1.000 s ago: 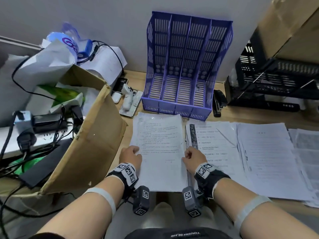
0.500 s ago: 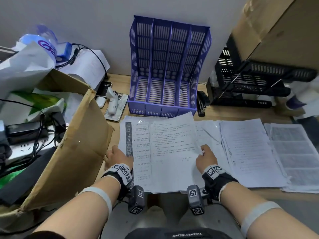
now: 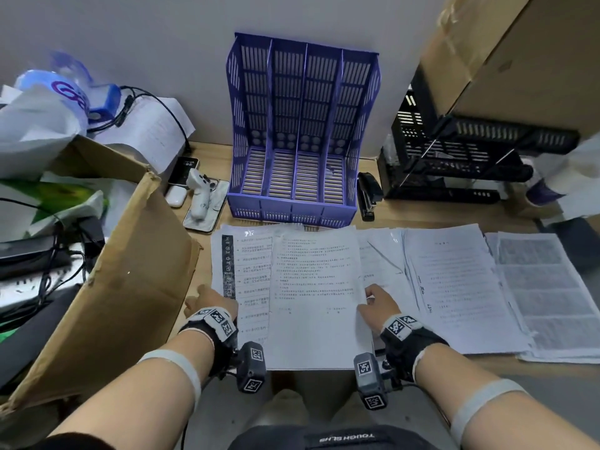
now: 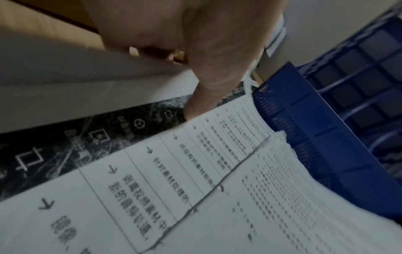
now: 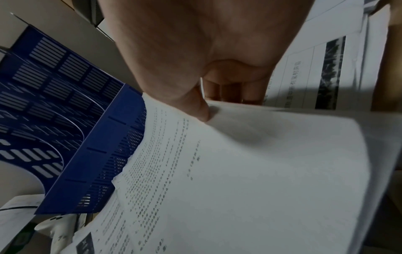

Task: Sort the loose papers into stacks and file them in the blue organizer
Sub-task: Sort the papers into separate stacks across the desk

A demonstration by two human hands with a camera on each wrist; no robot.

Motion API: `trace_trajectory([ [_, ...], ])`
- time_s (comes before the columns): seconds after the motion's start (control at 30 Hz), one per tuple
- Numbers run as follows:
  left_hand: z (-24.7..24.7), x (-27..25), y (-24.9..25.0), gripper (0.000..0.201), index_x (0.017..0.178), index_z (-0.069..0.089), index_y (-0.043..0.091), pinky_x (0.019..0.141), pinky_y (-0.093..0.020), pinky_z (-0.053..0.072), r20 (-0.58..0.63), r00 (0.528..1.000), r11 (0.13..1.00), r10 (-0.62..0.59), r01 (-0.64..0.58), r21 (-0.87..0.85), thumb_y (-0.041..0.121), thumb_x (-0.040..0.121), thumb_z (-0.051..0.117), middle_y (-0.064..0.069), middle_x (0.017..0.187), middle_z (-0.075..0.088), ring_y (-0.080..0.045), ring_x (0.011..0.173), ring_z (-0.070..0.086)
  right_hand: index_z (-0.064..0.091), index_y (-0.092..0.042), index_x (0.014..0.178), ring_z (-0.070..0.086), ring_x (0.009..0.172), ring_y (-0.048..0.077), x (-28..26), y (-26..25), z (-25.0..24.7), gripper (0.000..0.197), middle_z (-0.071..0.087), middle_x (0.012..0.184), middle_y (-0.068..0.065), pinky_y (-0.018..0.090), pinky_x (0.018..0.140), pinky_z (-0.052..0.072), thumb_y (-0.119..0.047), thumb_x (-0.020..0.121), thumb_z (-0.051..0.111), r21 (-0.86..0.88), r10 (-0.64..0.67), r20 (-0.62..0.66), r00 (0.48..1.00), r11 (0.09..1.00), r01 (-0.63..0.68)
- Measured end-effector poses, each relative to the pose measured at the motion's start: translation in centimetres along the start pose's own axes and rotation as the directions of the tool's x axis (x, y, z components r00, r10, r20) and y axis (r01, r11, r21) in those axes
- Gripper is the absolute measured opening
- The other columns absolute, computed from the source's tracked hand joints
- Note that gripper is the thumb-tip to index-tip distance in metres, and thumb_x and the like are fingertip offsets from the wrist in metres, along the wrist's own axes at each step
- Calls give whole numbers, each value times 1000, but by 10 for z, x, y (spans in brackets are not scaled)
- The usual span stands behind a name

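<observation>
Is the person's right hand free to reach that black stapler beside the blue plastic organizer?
Probably not right now: the right hand is pinching the white printed sheet. The path to the black stapler looks open, over flat papers only.

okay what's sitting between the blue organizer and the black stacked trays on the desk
A black stapler lies on the wood desk between the blue organizer and the black stacked trays, close beside the organizer's right wall. The head view shows it.

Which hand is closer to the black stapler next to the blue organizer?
The right hand. It sits on the right edge of the text sheet, nearly straight below the black stapler. The left hand is far over, across the papers, beside the brown cardboard box.
</observation>
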State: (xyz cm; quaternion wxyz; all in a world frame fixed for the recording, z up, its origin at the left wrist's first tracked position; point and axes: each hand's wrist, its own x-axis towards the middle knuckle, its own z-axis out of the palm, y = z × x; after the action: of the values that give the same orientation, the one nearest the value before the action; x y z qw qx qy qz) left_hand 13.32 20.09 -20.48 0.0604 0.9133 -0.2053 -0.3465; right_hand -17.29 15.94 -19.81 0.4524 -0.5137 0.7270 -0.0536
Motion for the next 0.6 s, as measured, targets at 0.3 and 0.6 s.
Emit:
trace_trajectory([
  [0.3, 39, -53, 80, 44, 115, 50, 17, 81, -41, 56, 260, 901, 890, 347, -228, -395, 38, 84, 73, -10, 111, 66, -32, 96, 69, 51, -16, 103, 58, 94, 23, 0, 16, -56, 24, 62, 106, 6, 25, 70, 40, 2, 91, 43, 107, -52, -132, 990, 992, 66],
  [0.6, 140, -157, 173, 13, 100, 60, 7, 63, -15, 58, 579, 564, 808, 588, -440, -392, -3, 93, 56, -9, 94, 69, -18, 72, 64, 55, -17, 110, 58, 85, 27, -7, 92, -185, 32, 65, 102, 6, 28, 73, 43, 0, 89, 39, 75, 118, -391, 913, 993, -96],
])
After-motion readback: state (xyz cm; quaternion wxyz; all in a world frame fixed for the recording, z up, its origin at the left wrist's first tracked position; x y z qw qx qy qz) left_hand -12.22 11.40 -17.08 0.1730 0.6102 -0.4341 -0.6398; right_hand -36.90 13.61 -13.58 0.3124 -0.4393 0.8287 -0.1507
